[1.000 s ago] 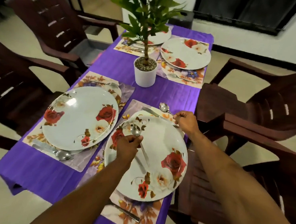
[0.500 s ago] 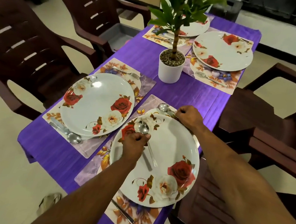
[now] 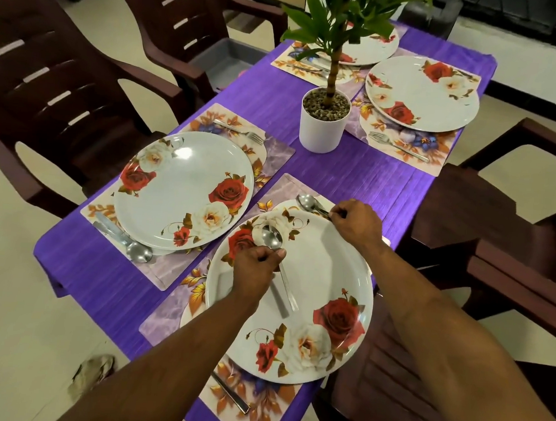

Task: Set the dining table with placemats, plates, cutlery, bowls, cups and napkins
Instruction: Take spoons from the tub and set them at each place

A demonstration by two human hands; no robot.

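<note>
A white plate with red roses [image 3: 325,271] lies on a floral placemat [image 3: 165,320] at the near right of the purple table [image 3: 354,172]. My left hand [image 3: 255,270] hovers over this plate and grips a steel spoon [image 3: 271,237] by its neck, bowl pointing away from me. My right hand [image 3: 355,223] pinches the handle of a second spoon [image 3: 308,202] that lies on the placemat at the plate's far edge. A knife [image 3: 229,393] lies on the placemat's near end.
Three more rose plates sit on placemats: one at left [image 3: 183,188] with a fork [image 3: 242,131], knife and spoon [image 3: 139,252], one far right [image 3: 422,92] with a fork [image 3: 397,146]. A potted plant [image 3: 324,122] stands mid-table. Dark brown chairs [image 3: 60,76] surround the table.
My right hand has slid along the cutlery at the plate's far edge towards the spoon's bowl, covering the knife beside it. My left hand still holds its spoon. The view dipped closer.
</note>
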